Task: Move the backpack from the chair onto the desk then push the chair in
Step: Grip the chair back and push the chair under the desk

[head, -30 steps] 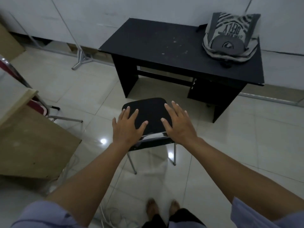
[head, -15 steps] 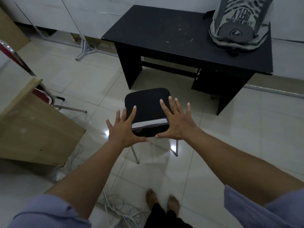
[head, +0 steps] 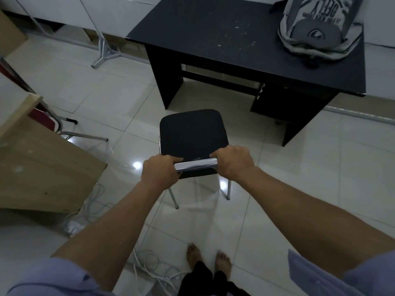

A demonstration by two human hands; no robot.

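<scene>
The grey striped backpack (head: 318, 26) lies on the right end of the black desk (head: 213, 39), against the wall. A black chair (head: 191, 133) with a chrome back rail stands on the tiles a short way in front of the desk's opening. My left hand (head: 160, 173) is shut on the left end of the rail. My right hand (head: 233, 162) is shut on the right end. The seat is bare.
A wooden table (head: 36, 167) stands at the left, with a red chair (head: 42, 116) beside it. A metal stand (head: 104, 54) is at the back left. White cables (head: 154, 265) lie on the floor near my bare feet.
My hands were spread open over the chair back; they have closed around the chrome rail. The view has moved nearer to the desk.
</scene>
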